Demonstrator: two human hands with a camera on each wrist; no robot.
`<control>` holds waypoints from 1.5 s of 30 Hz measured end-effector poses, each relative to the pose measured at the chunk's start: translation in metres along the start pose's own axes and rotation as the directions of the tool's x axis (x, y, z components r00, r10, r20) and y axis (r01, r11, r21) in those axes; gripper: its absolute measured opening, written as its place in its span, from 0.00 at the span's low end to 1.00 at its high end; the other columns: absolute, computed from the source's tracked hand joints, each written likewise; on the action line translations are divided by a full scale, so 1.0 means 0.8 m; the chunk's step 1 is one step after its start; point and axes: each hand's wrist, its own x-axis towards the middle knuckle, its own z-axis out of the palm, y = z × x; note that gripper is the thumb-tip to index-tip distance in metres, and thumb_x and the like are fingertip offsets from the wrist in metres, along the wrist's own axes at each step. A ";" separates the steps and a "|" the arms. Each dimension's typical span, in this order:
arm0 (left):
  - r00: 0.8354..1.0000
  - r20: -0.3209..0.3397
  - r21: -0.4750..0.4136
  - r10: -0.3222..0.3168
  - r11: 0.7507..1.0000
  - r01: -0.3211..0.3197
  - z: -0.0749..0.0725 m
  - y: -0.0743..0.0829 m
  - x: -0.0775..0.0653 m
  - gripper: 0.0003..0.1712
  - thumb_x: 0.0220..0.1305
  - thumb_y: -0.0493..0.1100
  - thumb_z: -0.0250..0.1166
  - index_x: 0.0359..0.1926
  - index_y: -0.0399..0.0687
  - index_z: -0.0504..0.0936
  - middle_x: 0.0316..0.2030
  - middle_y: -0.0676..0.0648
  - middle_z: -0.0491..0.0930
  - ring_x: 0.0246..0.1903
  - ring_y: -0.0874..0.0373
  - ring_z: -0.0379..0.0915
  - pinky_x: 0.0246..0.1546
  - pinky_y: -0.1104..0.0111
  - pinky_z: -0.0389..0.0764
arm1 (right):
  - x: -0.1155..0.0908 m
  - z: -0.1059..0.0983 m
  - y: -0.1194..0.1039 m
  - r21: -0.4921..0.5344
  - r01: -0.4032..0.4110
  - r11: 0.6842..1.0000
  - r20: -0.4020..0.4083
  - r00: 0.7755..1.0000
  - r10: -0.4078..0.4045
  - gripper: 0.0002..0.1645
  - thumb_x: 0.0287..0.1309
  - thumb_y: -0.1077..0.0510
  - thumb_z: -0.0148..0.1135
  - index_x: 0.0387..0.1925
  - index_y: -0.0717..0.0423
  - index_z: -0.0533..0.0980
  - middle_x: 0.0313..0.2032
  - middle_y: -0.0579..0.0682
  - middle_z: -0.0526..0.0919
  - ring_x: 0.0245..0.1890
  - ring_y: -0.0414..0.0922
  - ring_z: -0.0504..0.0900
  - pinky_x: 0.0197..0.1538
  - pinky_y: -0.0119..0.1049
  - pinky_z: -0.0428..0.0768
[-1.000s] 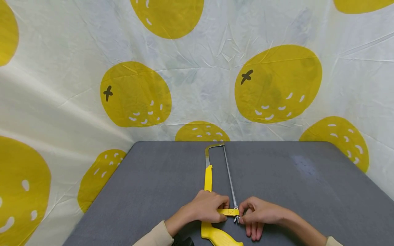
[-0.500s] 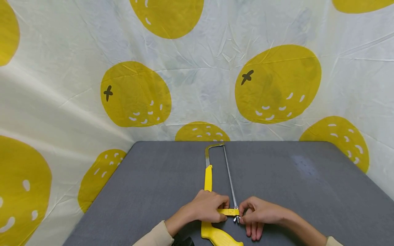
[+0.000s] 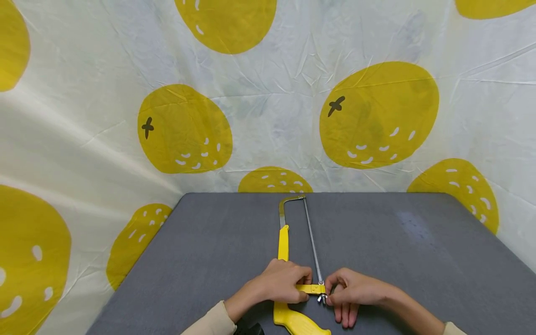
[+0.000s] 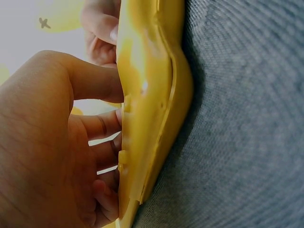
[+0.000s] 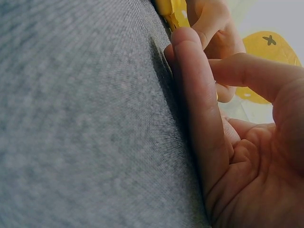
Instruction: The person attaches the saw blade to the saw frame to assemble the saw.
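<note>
A hacksaw [image 3: 283, 244] with a yellow frame lies lengthwise on the grey table, its thin blade [image 3: 312, 242] along the right side. My left hand [image 3: 284, 283] holds the frame just above the handle [image 3: 298, 322], thumb and index finger at the yellow blade bracket [image 3: 311, 289]. In the left wrist view the yellow handle [image 4: 147, 90] hides the fingertips. At the bracket's outer end, my right hand [image 3: 355, 288] pinches a small silver wing nut [image 3: 321, 299] between thumb and index finger. Its other fingers rest on the table; the right wrist view hides the nut behind a finger [image 5: 202, 102].
The grey cloth-covered table [image 3: 226, 232] extends to both sides and beyond the saw. A white sheet [image 3: 272, 125] printed with yellow fruit hangs behind it and along the left. Something black [image 3: 251, 329] shows beneath the left sleeve [image 3: 213, 320].
The wing nut's wings show at a slightly different angle than a second ago. Both hands and the hacksaw keep their places.
</note>
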 end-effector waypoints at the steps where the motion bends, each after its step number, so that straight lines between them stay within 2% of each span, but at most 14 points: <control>1: 1.000 0.000 0.000 0.000 1.000 0.000 0.000 0.000 0.000 0.06 0.60 0.54 0.67 0.32 0.67 0.77 0.17 0.62 0.66 0.15 0.67 0.61 0.20 0.69 0.61 | 0.000 0.000 0.000 0.003 0.000 1.000 0.002 1.000 0.000 0.04 0.66 0.63 0.59 0.41 0.61 0.76 0.23 0.47 0.87 0.20 0.35 0.87 0.24 0.31 0.83; 18: 1.000 -0.008 0.019 -0.015 1.000 0.015 0.008 -0.001 0.004 0.08 0.58 0.56 0.69 0.32 0.68 0.76 0.17 0.63 0.67 0.16 0.68 0.62 0.20 0.69 0.62 | 0.001 -0.001 0.009 0.020 0.021 1.000 0.005 1.000 -0.021 0.05 0.67 0.66 0.55 0.41 0.65 0.75 0.23 0.47 0.87 0.20 0.36 0.87 0.24 0.32 0.83; 45: 1.000 -0.013 0.031 -0.007 0.999 0.008 0.007 -0.001 0.003 0.08 0.58 0.56 0.69 0.31 0.69 0.76 0.17 0.63 0.67 0.15 0.68 0.62 0.20 0.69 0.62 | 0.002 0.000 0.007 0.021 0.020 1.000 -0.013 1.000 -0.020 0.05 0.65 0.66 0.57 0.40 0.64 0.75 0.22 0.47 0.87 0.20 0.37 0.87 0.23 0.31 0.82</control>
